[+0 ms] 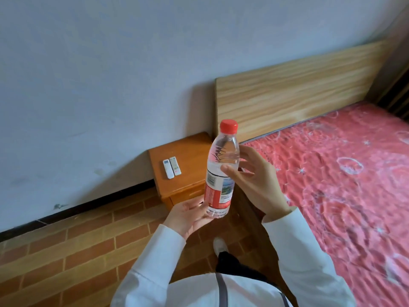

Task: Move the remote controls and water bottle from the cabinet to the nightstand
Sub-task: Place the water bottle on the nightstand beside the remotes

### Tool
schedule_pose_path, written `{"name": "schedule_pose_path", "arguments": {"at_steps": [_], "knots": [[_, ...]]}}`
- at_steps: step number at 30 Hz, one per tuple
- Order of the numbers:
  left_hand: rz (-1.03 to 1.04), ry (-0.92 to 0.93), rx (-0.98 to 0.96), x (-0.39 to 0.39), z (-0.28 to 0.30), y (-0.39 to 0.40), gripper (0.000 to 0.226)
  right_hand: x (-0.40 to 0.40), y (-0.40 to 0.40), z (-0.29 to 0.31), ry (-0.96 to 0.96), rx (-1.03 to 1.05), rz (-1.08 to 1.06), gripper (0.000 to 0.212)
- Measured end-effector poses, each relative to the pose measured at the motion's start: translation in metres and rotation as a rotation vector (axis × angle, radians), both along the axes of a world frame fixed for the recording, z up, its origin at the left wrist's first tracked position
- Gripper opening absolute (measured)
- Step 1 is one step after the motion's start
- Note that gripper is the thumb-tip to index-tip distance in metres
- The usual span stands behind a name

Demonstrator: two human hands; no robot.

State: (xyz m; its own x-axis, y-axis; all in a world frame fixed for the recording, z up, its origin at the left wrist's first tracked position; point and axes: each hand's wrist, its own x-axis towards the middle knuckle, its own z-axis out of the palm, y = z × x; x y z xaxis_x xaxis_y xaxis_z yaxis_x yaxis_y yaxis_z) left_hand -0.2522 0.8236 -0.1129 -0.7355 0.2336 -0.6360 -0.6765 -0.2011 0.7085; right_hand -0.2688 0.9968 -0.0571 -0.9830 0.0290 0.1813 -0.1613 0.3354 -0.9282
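Note:
A clear water bottle [221, 169] with a red cap and red label stands upright in the air in front of me. My left hand [188, 216] cups its base from below. Around the bottle's upper body, my right hand [254, 180] has its thumb across the front and its fingers behind. Two white remote controls [172, 169] lie side by side on the orange wooden nightstand [188, 156], which stands in the corner between the wall and the bed, just behind the bottle.
A bed with a red patterned mattress [345, 173] and a light wooden headboard [298, 91] fills the right side. The floor [77, 240] is brick-patterned. My shoe [220, 244] shows below my hands. A pale wall [88, 85] runs along the left.

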Motion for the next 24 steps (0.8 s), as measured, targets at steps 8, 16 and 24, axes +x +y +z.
{"name": "schedule_pose_path", "arguments": {"at_steps": [8, 16, 24], "knots": [[0.187, -0.043, 0.061, -0.103, -0.003, 0.033, 0.042, -0.127, 0.027, 0.002, -0.020, -0.007, 0.125, 0.052], [0.304, -0.133, 0.034, -0.202, -0.027, 0.030, 0.048, -0.235, 0.013, -0.027, -0.101, -0.004, 0.192, 0.053], [0.354, -0.256, -0.013, -0.320, -0.069, 0.010, 0.053, -0.344, -0.015, -0.077, -0.207, -0.079, 0.136, 0.056]]}}
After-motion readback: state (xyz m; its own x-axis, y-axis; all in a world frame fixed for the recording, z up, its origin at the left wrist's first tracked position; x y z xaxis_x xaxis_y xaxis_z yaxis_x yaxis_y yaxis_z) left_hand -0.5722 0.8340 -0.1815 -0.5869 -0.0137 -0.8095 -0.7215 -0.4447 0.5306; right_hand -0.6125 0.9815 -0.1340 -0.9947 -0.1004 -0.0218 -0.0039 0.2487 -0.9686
